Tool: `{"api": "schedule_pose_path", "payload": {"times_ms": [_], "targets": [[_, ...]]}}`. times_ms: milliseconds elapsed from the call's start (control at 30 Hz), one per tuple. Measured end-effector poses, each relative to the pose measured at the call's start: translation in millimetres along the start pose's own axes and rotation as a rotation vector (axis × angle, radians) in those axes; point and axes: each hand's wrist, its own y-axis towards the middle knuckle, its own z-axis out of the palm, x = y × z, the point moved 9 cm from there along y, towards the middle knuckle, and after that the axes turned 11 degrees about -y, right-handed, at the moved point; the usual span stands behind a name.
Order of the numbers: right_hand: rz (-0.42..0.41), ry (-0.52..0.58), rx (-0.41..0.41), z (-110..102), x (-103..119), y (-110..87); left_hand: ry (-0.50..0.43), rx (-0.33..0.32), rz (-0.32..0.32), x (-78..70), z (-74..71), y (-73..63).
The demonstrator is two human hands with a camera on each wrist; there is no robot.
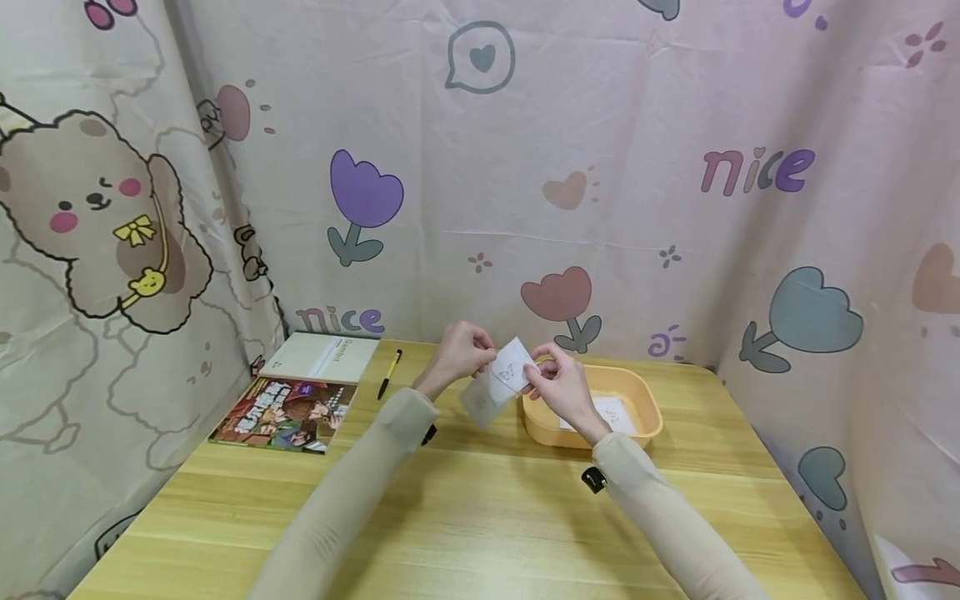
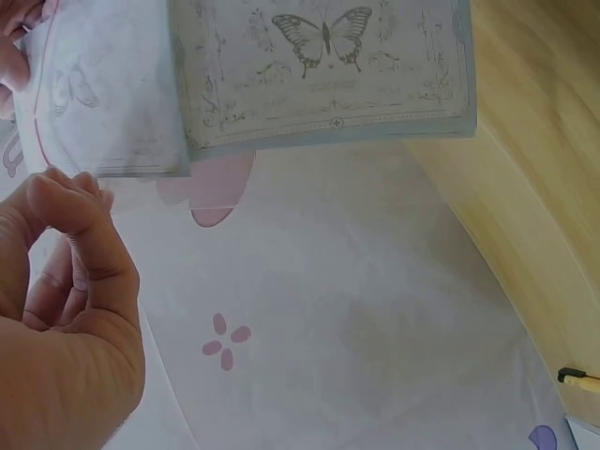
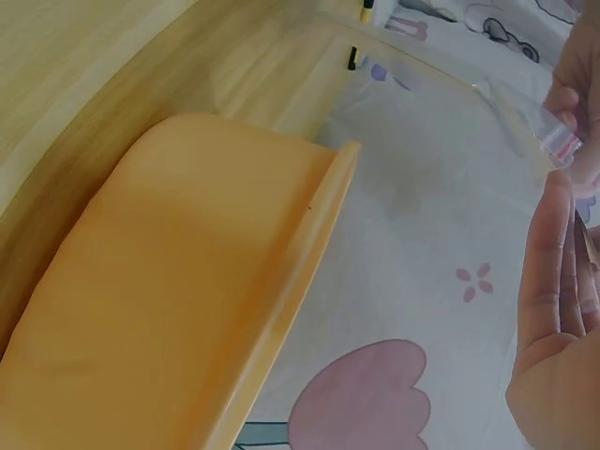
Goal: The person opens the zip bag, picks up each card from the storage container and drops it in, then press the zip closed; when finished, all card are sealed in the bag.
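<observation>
A small white card (image 1: 508,365) printed with a butterfly is partly inside a clear zip bag (image 1: 480,403). The bag has a red line along its seal, and a larger butterfly print (image 2: 325,42) shows in the left wrist view. My left hand (image 1: 460,354), fingers curled, pinches the bag at its edge near the red line. From the other side my right hand (image 1: 564,387) holds the card's corner between thumb and fingers. Both hands are raised over the table, the right one in front of a yellow tray (image 1: 647,385).
White printed paper (image 1: 617,414) lies in the tray. On the table's left are a pale book (image 1: 300,354), a colourful comic-style magazine (image 1: 285,414) and a yellow-and-black pen (image 1: 389,375). A patterned curtain (image 1: 465,167) hangs behind and beside the wooden table (image 1: 480,517).
</observation>
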Motion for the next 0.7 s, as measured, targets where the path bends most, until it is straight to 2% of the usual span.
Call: {"api": "schedule_pose_path", "payload": {"times_ms": [400, 533, 700], "targets": [[-0.012, -0.119, 0.027, 3, 4, -1.7, 0.002, 0.006, 0.006, 0.0, -1.4, -0.9], [-0.04, -0.201, 0.024, 3, 7, 0.7, 0.01, 0.01, 0.008, -1.3, -0.9, -1.4], [-0.078, -0.243, 0.042, 4, 12, 2.3, 0.022, 0.014, 0.017, -2.5, -0.1, -1.7]]}}
